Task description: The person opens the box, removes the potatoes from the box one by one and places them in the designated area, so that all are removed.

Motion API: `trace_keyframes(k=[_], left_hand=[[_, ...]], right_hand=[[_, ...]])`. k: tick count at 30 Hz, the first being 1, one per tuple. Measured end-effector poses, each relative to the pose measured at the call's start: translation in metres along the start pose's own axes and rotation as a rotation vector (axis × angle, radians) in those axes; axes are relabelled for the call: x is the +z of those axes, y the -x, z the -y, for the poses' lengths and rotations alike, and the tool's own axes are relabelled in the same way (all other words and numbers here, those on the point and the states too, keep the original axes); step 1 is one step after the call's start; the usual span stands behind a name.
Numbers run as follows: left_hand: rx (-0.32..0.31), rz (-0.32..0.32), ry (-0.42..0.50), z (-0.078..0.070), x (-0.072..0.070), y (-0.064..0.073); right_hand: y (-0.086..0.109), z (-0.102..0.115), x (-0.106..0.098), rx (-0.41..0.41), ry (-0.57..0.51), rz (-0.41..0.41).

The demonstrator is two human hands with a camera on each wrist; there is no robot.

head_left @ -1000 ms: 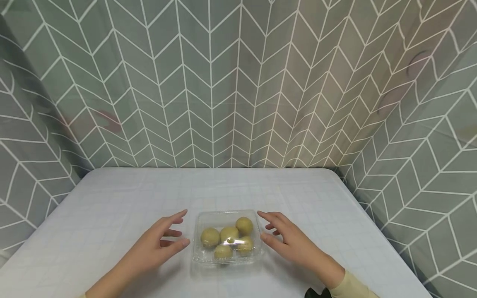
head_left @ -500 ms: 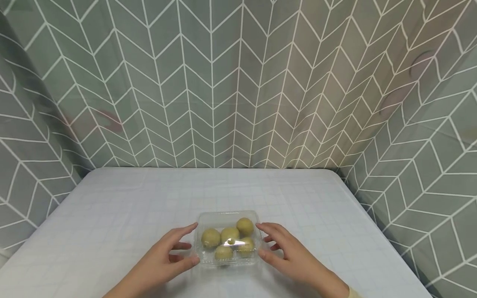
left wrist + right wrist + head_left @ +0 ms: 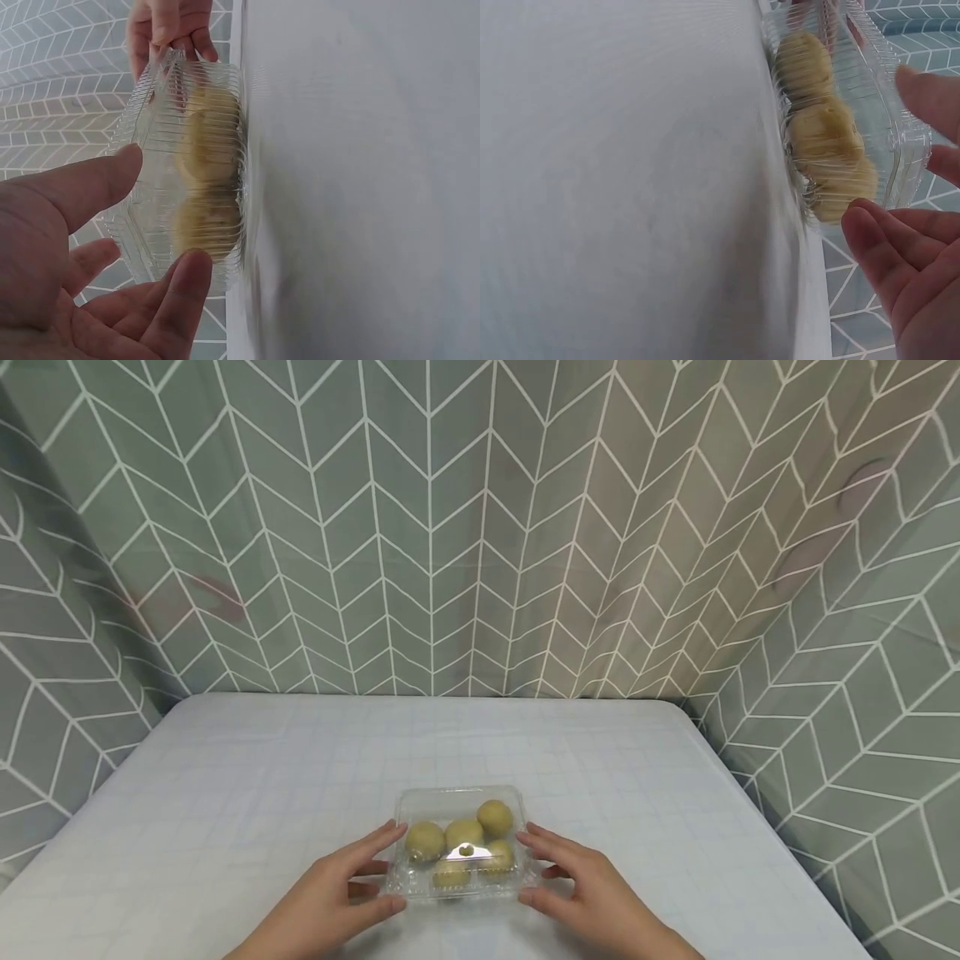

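Observation:
A clear plastic clamshell box (image 3: 432, 797) with ridged walls lies on the table near its front. Inside are several round, dull yellow balls (image 3: 424, 841), their kind unclear through the plastic. My left hand (image 3: 333, 889) is at the box's left side, fingers spread and gently bent, thumb near the front corner. In the left wrist view its fingertips (image 3: 191, 274) come right up to the ridged wall. My right hand (image 3: 585, 881) mirrors it on the right side, its fingertips (image 3: 862, 221) beside the lower edge and the thumb near the lid's rim.
A white cloth with a faint grid covers the table (image 3: 300, 760), which has rounded far corners. Behind it and along both sides hangs a grey-green curtain (image 3: 465, 527) with a white chevron pattern.
Both hands have moved in: the left has come rightward and the right has moved slightly forward along the side, from apart to right at the box's sides. The box has hardly shifted.

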State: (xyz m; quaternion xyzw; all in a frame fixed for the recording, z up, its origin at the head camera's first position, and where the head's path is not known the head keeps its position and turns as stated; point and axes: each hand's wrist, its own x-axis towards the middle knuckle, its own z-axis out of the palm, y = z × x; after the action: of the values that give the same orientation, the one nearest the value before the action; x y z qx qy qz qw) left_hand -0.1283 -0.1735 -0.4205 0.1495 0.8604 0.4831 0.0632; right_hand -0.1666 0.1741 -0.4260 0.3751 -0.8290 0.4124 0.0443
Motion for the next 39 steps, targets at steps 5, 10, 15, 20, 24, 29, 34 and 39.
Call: trace_keyframes(k=[5,10,15,20,24,29,34,39], left_hand=[[-0.035,0.016,0.005,-0.0002,0.0003,-0.0021],[-0.079,0.032,0.015,-0.0003,0.0006,-0.0044],[-0.099,0.032,0.026,0.0002,0.0005,-0.0039],[-0.096,0.026,0.038,0.0,0.0002,-0.0037],[-0.079,0.018,0.041,0.0,0.0005,-0.0037],[-0.072,0.01,0.065,-0.0006,0.0027,-0.0045],[-0.078,-0.014,0.1,-0.0027,0.0033,-0.0036],[-0.094,-0.024,0.135,-0.0025,0.0048,-0.003]], right_hand=[[0.0007,-0.0016,-0.0002,-0.015,-0.008,-0.002],[0.0007,-0.0032,0.0009,0.031,-0.027,-0.002],[0.0003,-0.0043,0.0021,0.024,-0.024,-0.007],[0.0006,-0.0051,0.0028,-0.022,-0.002,-0.026],[0.0009,-0.0049,0.0025,-0.041,-0.005,-0.03],[0.0026,-0.0038,0.001,-0.025,-0.021,-0.031],[0.0017,-0.0054,0.0014,-0.014,-0.012,-0.028],[0.0001,-0.0076,0.003,-0.024,-0.023,-0.039]])
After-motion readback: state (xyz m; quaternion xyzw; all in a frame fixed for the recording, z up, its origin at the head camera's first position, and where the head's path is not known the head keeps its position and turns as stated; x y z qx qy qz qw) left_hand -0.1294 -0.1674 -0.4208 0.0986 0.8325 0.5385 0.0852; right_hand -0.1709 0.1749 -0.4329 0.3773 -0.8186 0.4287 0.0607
